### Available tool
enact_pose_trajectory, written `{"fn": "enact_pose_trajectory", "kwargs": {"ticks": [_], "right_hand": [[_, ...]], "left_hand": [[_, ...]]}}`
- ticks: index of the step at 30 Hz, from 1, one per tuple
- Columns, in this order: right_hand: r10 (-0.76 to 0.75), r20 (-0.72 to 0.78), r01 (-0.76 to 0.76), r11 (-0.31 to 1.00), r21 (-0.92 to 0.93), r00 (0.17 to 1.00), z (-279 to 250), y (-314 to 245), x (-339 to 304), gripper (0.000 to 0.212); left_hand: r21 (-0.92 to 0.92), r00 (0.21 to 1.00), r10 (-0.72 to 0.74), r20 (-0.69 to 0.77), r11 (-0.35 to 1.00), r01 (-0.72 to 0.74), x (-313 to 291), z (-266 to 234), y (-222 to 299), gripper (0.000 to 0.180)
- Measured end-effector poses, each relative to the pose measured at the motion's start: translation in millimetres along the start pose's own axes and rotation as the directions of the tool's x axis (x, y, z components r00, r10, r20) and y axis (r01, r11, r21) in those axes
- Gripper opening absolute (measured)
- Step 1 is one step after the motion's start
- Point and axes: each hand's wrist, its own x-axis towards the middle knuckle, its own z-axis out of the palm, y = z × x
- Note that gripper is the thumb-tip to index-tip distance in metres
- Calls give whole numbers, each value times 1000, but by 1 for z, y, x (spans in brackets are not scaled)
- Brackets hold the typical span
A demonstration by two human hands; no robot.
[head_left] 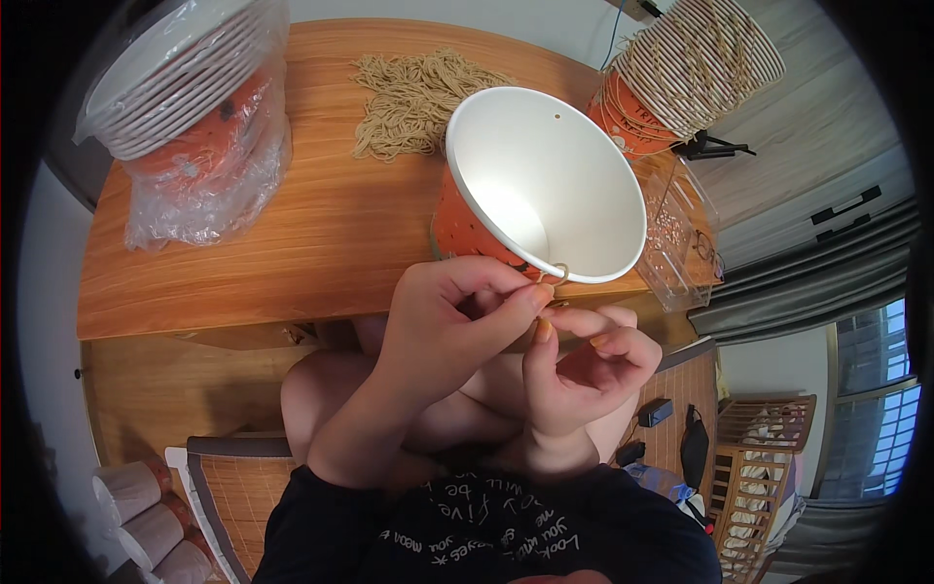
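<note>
A paper bucket (545, 185), white inside and orange outside, stands near the table's front edge with its mouth toward me. A small hole shows in its far wall. At the near rim a thin tan cord (562, 272) makes a small loop over the edge. My left hand (452, 326) is closed at that rim, thumb and forefinger pinching the cord. Just below and to the right, my right hand (589, 368) has its thumb and forefinger pressed together close to the left fingertips. What lies between the right fingers is too small to make out.
Behind the bucket lies a heap of tan cords (418, 97). Plastic-wrapped nested buckets (204, 146) stand at left; another stack (696, 73), draped with cords, is at back right. A clear tray (671, 238) of small pieces sits right. More buckets (151, 526) lie lower left.
</note>
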Motion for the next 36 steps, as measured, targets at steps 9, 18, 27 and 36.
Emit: {"fn": "enact_pose_trajectory", "kwargs": {"ticks": [9,18,27,36], "right_hand": [[120,-36,-110,971,213,992,2,2,-3,50],[272,-32,-229,864,449,962,0,1,-3,47],[239,5,-223,899,377,971,3,-1,-3,48],[250,-26,-226,910,348,968,0,1,-7,47]], "left_hand": [[-67,999,-15,31,998,17,1,-1,0,9],[-87,998,-49,48,995,53,1,1,2,11],[-86,999,-16,39,996,19,3,0,-3,12],[-49,999,31,-14,998,-31,3,1,-6,10]]}}
